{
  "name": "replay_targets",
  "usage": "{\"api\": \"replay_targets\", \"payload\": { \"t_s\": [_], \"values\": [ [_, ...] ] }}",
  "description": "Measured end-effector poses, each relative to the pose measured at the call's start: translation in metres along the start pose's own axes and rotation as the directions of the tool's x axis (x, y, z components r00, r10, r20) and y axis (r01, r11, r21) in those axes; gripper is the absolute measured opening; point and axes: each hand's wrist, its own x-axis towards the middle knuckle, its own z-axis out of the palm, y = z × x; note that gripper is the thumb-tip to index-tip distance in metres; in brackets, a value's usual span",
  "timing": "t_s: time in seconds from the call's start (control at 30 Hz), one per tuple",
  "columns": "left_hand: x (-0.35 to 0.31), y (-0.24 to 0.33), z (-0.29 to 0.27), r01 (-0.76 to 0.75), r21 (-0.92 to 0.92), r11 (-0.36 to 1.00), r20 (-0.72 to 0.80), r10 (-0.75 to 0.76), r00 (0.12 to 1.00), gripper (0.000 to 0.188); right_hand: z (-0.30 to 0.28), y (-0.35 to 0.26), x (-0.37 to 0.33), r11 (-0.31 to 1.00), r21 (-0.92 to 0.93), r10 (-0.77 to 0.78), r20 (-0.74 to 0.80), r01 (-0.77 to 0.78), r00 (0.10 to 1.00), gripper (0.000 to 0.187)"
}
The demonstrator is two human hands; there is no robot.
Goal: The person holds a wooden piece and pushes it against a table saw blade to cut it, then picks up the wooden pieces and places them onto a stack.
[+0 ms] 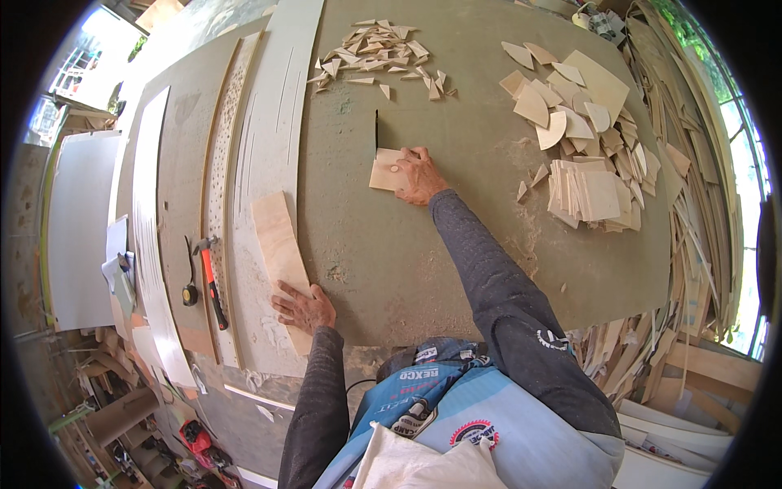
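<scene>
Grey sleeves are entering from the lower edge, above a blue and white shirt front. Left hand (303, 308) is lying flat, fingers spread, pressing on the near end of a plank (281, 259); it is not gripping it. That plank is a pale, narrow strip of plywood lying on the left part of the table (423, 269), running away from the person. Right hand (419, 176) is reaching out over the table's middle, fingers together and pressed down on the right edge of a small square plywood piece (387, 169); nothing is being pinched. The piece is lying flat and touching the near end of a saw slot (376, 130) cut in the table top.

Left of the plank, a hammer (212, 281) with an orange handle is lying beside a tape measure (190, 294), both near the left hand but apart from it. Long white strips (151, 228) are lying farther left.

At the far side, a heap of small triangular offcuts (379, 57) is sitting well apart from the hands. To the right, a stack of square pieces (590, 196) is standing near a loose pile of curved pieces (570, 98). Scrap strips (692, 244) are crowding the table's right edge.
</scene>
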Motion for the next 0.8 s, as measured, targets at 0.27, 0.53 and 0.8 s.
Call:
{"api": "replay_targets", "payload": {
  "t_s": [0.27, 0.53, 0.8],
  "values": [
    [0.0, 0.0, 0.002, -0.001, 0.007, 1.0, -0.009, 0.001, 1.0, 0.091, 0.005, 0.002, 0.001, 1.0, -0.008, 0.017, -0.032, -0.017, 0.999, 0.06],
    [0.0, -0.003, 0.005, -0.006, 0.001, 1.0, -0.02, 0.006, 1.0, 0.092, 0.005, -0.002, 0.003, 0.999, 0.024, 0.034, -0.028, -0.033, 0.999, 0.059],
    [0.0, -0.001, 0.003, 0.005, -0.012, 1.0, -0.019, -0.005, 1.0, 0.092, 0.011, -0.004, 0.005, 0.999, 0.028, 0.037, -0.073, -0.035, 0.997, 0.06]
  ]
}}
